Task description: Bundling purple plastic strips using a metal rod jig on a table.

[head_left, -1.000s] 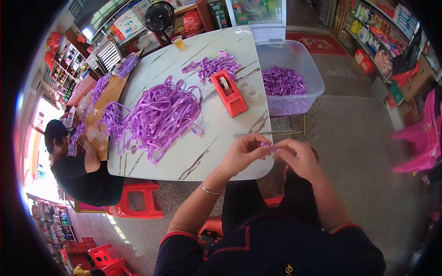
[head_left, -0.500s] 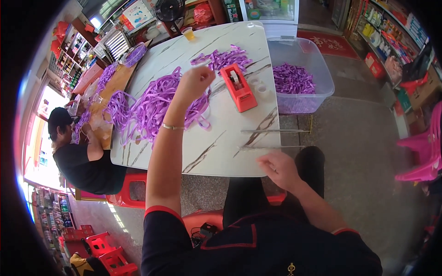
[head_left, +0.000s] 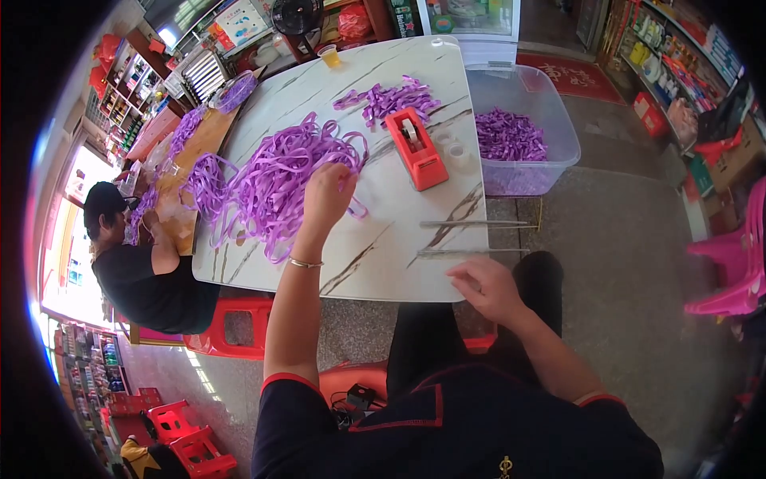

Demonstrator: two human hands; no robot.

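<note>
Left hand (head_left: 329, 195) at purple ribbon heap (head_left: 275, 180), left of tape dispenser (head_left: 417, 152); grip curled, contents unclear. Right hand (head_left: 487, 289), nearside of dispenser: loose, seemingly empty. Tangling likely; ease strands singly.

Glare from a bright opening (head_left: 84, 191) at left, with light streaks (head_left: 206, 382) on the grey floor (head_left: 638, 223). White, dark-veined tabletop (head_left: 399, 209); red stool (head_left: 261, 319) beside it. Beyond, black fan (head_left: 297, 14), fridge (head_left: 471, 52), red mat (head_left: 570, 77). At right, stocked shelves (head_left: 678, 64) and pink chairs (head_left: 754, 239).
</note>
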